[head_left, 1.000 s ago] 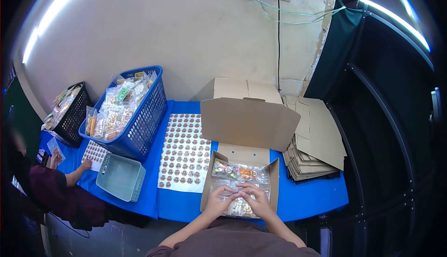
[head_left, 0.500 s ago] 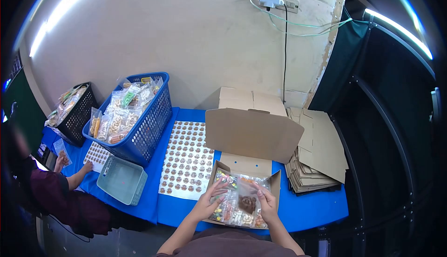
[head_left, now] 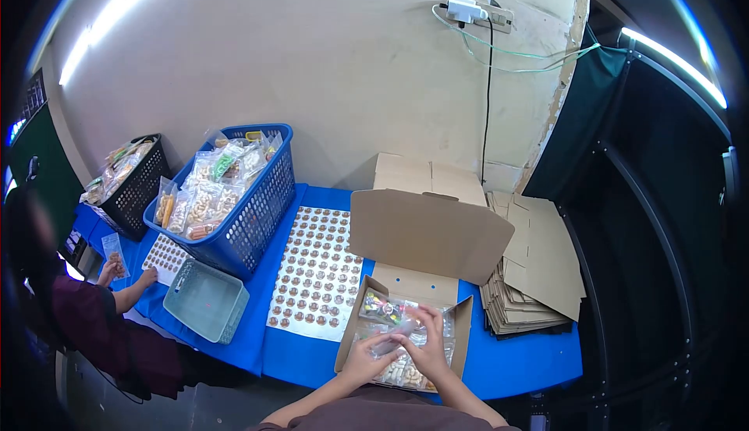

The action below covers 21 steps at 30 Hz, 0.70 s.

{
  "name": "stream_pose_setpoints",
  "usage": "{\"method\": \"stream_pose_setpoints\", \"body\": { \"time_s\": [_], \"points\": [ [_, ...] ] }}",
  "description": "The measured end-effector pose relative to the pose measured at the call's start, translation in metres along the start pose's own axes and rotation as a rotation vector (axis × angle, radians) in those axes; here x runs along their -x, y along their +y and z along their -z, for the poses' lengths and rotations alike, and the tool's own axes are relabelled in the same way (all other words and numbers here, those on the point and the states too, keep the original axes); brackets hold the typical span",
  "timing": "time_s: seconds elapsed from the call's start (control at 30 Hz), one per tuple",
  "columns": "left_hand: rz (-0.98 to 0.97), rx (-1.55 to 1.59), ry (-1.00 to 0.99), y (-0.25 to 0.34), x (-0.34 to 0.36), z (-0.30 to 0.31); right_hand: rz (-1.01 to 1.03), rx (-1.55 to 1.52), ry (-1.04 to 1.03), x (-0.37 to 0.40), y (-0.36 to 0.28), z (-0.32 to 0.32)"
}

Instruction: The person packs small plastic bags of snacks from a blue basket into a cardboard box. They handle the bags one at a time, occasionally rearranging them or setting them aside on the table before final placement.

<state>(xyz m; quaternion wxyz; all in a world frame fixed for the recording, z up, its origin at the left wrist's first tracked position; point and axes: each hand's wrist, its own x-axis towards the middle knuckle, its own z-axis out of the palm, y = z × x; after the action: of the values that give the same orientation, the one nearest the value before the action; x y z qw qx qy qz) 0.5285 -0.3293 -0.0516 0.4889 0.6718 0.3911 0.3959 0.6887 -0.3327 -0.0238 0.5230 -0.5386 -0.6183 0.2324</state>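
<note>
In front of me an open cardboard box (head_left: 463,336) holds several clear plastic packets (head_left: 399,374) of snacks or sweets, with a colourful packet (head_left: 378,306) at its far left. Above these, my left hand (head_left: 370,364) and my right hand (head_left: 427,347) meet with bent fingers, pinching a small clear plastic packet (head_left: 388,343) between them. Blur and fingers hide most of its contents. The box's lid (head_left: 429,232) stands raised behind.
Left of the box lies a sheet of round stickers (head_left: 312,275). A blue basket (head_left: 257,220) full of packets, a black basket (head_left: 139,197) and a grey-green tub (head_left: 204,306) stand further left. Flat cardboard (head_left: 538,267) is stacked at right. A co-worker (head_left: 94,306) holds a packet at left.
My hands have come together over the box; before, they were apart, with a brown-filled packet by my right hand. The view has shifted slightly.
</note>
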Motion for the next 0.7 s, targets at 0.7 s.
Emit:
{"method": "stream_pose_setpoints", "body": {
  "time_s": [0.7],
  "points": [
    [-0.007, 0.38, 0.09, -0.019, -0.01, 0.031, -0.308, -0.524, -0.118, 0.007, 0.023, 0.007]
  ]
}}
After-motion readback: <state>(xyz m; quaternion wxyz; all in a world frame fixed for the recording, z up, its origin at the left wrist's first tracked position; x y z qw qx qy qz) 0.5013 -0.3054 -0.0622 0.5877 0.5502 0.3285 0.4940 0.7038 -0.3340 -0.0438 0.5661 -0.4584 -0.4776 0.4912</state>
